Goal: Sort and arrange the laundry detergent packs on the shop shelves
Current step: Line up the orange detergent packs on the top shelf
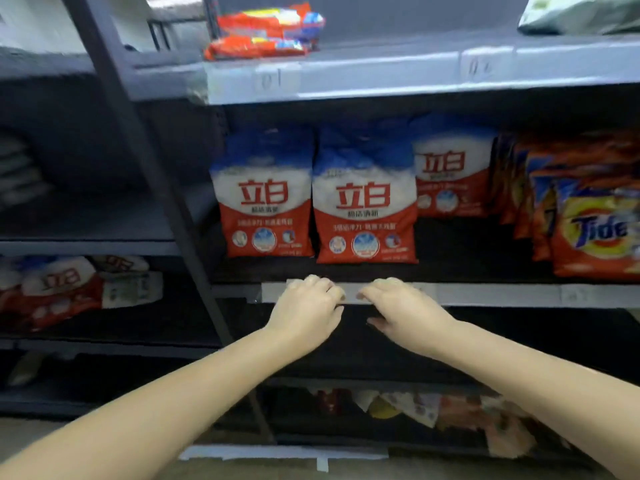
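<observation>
Red, white and blue detergent packs stand upright on the middle shelf [485,295]: the left pack [265,199] and the centre pack [364,206] sit side by side at the front, touching, and a third pack [450,174] stands further back at two o'clock from the centre one. Orange Tide packs [595,233] line up at three o'clock on the same shelf. We hold our left hand [306,306] and right hand [401,306] close together but apart at the shelf's front edge, just below the centre pack, fingers loosely bent and gripping nothing. At twelve o'clock, flat red packs [263,31] lie stacked on the top shelf [381,74]. At nine o'clock, in the neighbouring bay, fallen packs [59,289] lie on their sides.
</observation>
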